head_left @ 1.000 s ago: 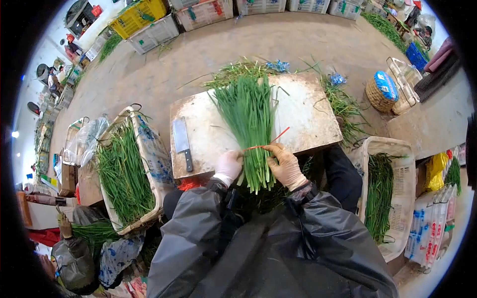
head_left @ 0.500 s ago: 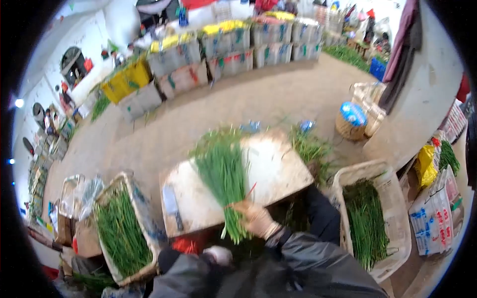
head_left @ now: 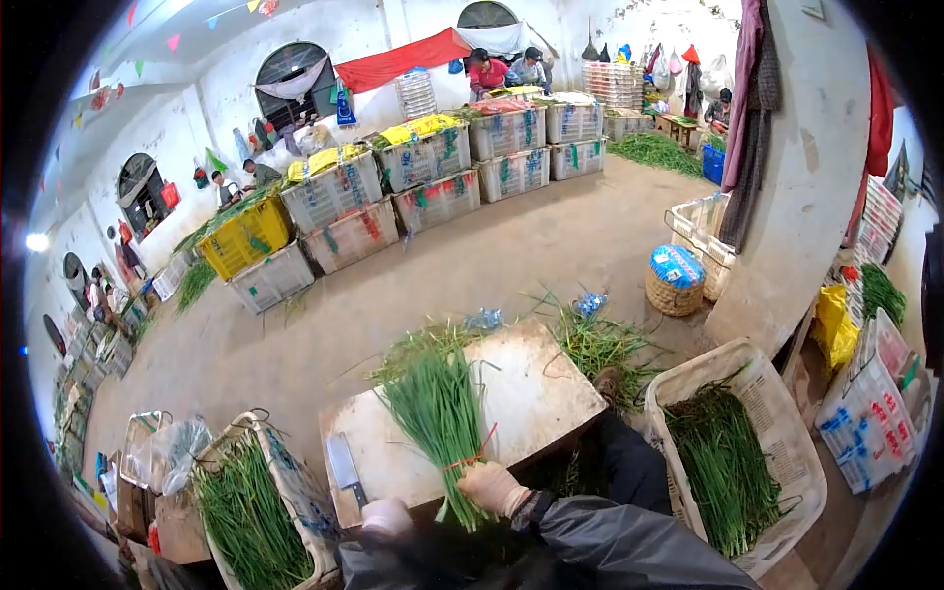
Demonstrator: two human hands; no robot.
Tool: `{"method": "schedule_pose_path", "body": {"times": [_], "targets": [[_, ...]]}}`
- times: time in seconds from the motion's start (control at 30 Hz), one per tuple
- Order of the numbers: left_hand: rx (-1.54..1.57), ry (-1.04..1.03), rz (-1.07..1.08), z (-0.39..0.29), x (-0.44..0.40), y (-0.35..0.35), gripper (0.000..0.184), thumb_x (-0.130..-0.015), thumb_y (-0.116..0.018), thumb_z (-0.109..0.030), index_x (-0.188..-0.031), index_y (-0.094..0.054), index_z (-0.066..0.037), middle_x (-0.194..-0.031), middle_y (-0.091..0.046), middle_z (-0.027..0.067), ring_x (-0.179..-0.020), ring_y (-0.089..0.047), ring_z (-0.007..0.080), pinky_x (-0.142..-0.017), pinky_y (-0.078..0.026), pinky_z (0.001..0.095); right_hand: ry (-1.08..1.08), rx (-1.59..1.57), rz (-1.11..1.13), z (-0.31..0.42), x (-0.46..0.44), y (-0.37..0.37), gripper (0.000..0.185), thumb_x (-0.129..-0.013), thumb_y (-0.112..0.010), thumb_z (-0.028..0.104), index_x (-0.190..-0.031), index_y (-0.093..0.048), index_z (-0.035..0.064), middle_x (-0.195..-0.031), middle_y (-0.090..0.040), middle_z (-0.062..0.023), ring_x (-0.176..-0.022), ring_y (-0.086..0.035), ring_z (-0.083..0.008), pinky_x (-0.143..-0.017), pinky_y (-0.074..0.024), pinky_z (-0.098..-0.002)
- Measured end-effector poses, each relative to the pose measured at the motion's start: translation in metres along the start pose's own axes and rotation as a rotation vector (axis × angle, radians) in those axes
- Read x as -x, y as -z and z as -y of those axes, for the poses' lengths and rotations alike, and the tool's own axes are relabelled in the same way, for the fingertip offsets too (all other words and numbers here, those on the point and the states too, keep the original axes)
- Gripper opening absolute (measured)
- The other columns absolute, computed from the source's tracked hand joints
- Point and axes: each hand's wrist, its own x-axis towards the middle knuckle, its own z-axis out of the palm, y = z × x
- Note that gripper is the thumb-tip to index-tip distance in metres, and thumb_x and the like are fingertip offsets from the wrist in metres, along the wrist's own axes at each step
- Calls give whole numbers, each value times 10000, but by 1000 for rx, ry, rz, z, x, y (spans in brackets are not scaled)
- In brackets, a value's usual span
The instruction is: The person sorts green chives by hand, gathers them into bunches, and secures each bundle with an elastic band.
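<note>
My right hand (head_left: 495, 489), in a pale glove, is closed around the lower stalks of a bunch of green chives (head_left: 430, 398). The bunch lies on a white board (head_left: 536, 379), leaves pointing away from me and pale stalk ends over the near edge. A thin red tie (head_left: 466, 461) crosses the bunch just above my right hand, one end sticking up. My left hand (head_left: 386, 516), pale and blurred, is beside the handle of a kitchen knife (head_left: 342, 460) at the board's left; whether its fingers grip the handle is unclear.
Crates of greens stand at my left (head_left: 313, 531) and right (head_left: 782, 433). Loose leaves (head_left: 605, 339) lie beyond the board. A wicker basket (head_left: 675, 295) with a blue cover stands farther right. Stacked crates (head_left: 339, 236) line the floor ahead, with people (head_left: 487, 74) behind them.
The view has tilted upward. My left hand has moved left from near my lap to the knife handle. My right hand now holds the bunch below the red tie, which shows more clearly.
</note>
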Motion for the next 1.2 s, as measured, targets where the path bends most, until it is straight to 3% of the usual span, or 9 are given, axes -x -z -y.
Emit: {"method": "schedule_pose_path", "body": {"times": [0.17, 0.27, 0.37, 0.47, 0.77, 0.9, 1.03, 1.17, 1.2], "targets": [[239, 107, -277, 13, -6, -2, 258, -843, -703, -343, -984, -816, -159, -980, -784, 115, -976, -753, 303, -866, -587, 417, 4, 11, 8, 1, 1, -1, 82, -833, -637, 177, -812, -686, 115, -850, -674, -90, -812, -705, -305, -699, -566, -436], [776, -147, -439, -23, -24, -14, 564, -839, -759, -570, -1028, -775, -39, -986, -775, 173, -955, -749, 316, -870, -579, 399, -31, -61, 96, 3, -1, 2, 109, -815, -668, 145, -906, -711, 105, -886, -679, -114, -883, -698, -334, -754, -565, -453], [861, -48, -394, -63, -30, -23, 833, -813, -785, -595, -1339, -607, 26, -1120, -742, 248, -1026, -727, 364, -906, -569, 425, -29, -60, 49, 3, 3, -7, 119, -824, -664, 149, -923, -720, 112, -891, -685, -117, -870, -698, -337, -738, -561, -459], [685, -88, -386, -78, -41, -39, 910, -804, -775, -625, -1447, -513, -37, -1161, -726, 241, -1060, -702, 400, -920, -550, 478, -82, -100, 48, 7, 7, 0, 130, -848, -651, 155, -947, -726, 118, -877, -692, -117, -853, -701, -340, -728, -557, -469], [764, -102, -478, -96, -16, -35, 784, -816, -799, -551, -1408, -545, -102, -1158, -720, 233, -1078, -678, 435, -921, -533, 507, -178, -361, 108, 22, 28, -11, 170, -941, -616, 265, -942, -714, 127, -882, -706, -137, -869, -693, -373, -752, -553, -482], [789, -133, -507, -92, -22, -46, 775, -816, -811, -533, -1403, -548, -102, -1160, -718, 229, -1093, -668, 438, -923, -527, 501, -98, -449, 399, 25, 56, -14, 220, -915, -642, 279, -926, -703, 68, -913, -710, -168, -890, -684, -404, -766, -543, -488], [916, -174, -512, -86, -31, -54, 784, -820, -829, -495, -1416, -548, -71, -1223, -713, 221, -1148, -673, 386, -965, -529, 458, 47, -888, 1111, -13, 77, 6, 446, -945, -676, 432, -1176, -742, 57, -1049, -765, -166, -946, -714, -308, -834, -545, -426], [1350, -241, -254, -81, -51, -52, 690, -824, -865, -239, -1388, -559, 15, -1253, -691, 155, -1145, -649, 264, -968, -533, 386, -382, -451, 691, -72, 70, 1, 453, -949, -652, 446, -1139, -750, 46, -1029, -761, -172, -960, -704, -382, -849, -559, -441], [1492, -253, -189, -81, -38, -38, 688, -817, -856, -192, -1387, -551, 43, -1245, -682, 159, -1116, -644, 254, -954, -535, 376, 41, 4, 518, -86, 65, -6, 472, -956, -627, 482, -1127, -775, 68, -1081, -769, -160, -905, -737, -360, -870, -574, -464]]}}
